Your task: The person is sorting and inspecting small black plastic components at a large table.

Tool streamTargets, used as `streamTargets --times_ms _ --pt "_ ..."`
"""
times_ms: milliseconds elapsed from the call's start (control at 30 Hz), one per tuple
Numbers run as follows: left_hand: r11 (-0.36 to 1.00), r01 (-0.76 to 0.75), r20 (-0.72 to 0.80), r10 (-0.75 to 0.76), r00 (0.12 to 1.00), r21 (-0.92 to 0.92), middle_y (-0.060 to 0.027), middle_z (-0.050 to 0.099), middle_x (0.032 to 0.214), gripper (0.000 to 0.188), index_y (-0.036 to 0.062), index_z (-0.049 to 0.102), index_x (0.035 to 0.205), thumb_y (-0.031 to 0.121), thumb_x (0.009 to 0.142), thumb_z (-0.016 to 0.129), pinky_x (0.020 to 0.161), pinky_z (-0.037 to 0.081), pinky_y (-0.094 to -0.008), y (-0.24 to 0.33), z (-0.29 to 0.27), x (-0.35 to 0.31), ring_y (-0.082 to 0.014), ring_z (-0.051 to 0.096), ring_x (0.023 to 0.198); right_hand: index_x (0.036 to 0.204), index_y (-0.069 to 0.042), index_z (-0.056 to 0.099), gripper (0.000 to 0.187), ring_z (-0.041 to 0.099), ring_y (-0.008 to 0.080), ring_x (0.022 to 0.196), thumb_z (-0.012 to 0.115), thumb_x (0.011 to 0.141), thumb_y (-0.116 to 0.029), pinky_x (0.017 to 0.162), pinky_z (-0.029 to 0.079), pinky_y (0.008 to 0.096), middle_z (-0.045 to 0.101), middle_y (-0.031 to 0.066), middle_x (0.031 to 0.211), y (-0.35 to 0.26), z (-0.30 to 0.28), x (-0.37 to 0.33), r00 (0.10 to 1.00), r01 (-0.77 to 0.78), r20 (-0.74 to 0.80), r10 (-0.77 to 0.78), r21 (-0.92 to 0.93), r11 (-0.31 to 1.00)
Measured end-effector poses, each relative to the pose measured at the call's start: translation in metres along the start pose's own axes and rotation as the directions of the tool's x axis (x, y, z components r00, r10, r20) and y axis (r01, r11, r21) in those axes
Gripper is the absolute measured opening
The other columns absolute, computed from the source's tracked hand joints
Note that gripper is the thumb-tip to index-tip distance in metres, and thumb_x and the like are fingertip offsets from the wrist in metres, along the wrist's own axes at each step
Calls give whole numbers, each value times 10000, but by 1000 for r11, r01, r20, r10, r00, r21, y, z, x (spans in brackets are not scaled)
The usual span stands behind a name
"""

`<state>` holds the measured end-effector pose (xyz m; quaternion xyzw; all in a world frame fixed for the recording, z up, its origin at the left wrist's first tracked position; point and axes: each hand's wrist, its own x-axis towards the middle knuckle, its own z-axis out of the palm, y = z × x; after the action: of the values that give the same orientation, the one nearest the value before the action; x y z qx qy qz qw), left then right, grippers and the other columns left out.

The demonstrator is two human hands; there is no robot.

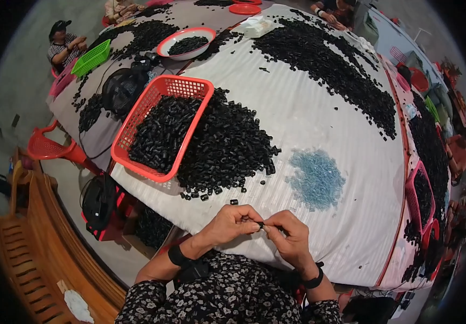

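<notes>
My left hand (228, 224) is closed in a pinch on a small black plastic part (261, 224) in front of my body. Thumb and fingertips of my right hand (288, 235) meet at the other end of that part; its detail is largely hidden by the fingers. Just beyond my hands lies a heap of short black tubular parts (227, 146), with a few strays at its near edge. To the right of that heap, small clear bluish pieces (317, 179) are spread in a loose pile on the white cloth (297, 113).
A red plastic basket (154, 175) full of black parts stands against the heap's left side. Farther off are a red-rimmed bowl (160, 49), a green basket (91, 58) and more black piles (324, 59). A wooden chair (55, 232) stands at left. Other people sit around the table.
</notes>
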<state>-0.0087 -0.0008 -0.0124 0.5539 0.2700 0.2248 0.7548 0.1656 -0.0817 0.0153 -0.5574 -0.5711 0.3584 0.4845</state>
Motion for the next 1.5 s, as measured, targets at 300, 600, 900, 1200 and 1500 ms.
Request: streamTargets --times_ms 300,600,900,1200,1500 --pt "986 53 176 -25 984 -157 -44 644 809 214 -22 619 965 155 854 661 651 479 -213 -17 -6 -5 -82 591 717 885 -19 593 74 490 22 684 636 847 -66 568 382 185 560 -14 782 13 -11 -2 879 -441 347 328 329 835" --pt "898 197 302 -76 950 -393 -82 635 818 172 -50 596 954 92 862 630 656 491 -250 -22 -11 -8 -118 603 720 879 -7 624 92 484 56 726 672 821 -59 623 382 192 532 7 853 16 -6 7 930 -261 347 118 399 879" --pt "835 198 218 -96 971 -514 -88 625 810 188 -55 588 978 92 865 624 678 494 -260 -27 -8 -7 -122 588 705 871 -7 637 87 485 73 745 678 809 -52 642 387 211 521 23 876 19 0 8 951 -242 284 125 427 871" --pt "886 148 153 -89 984 -439 -71 615 799 152 -40 577 974 78 879 593 635 476 -222 -29 -10 -6 -103 566 676 828 -23 617 79 473 80 719 662 818 -87 640 384 214 520 18 848 18 9 9 951 -284 216 223 314 906" --pt "993 4 -95 -15 995 -116 -32 619 819 94 -28 608 922 31 850 618 657 493 -198 -19 -3 -4 -71 576 744 829 -14 617 46 510 159 639 642 791 -14 581 424 258 526 74 763 13 29 3 986 99 -114 -122 -189 977"
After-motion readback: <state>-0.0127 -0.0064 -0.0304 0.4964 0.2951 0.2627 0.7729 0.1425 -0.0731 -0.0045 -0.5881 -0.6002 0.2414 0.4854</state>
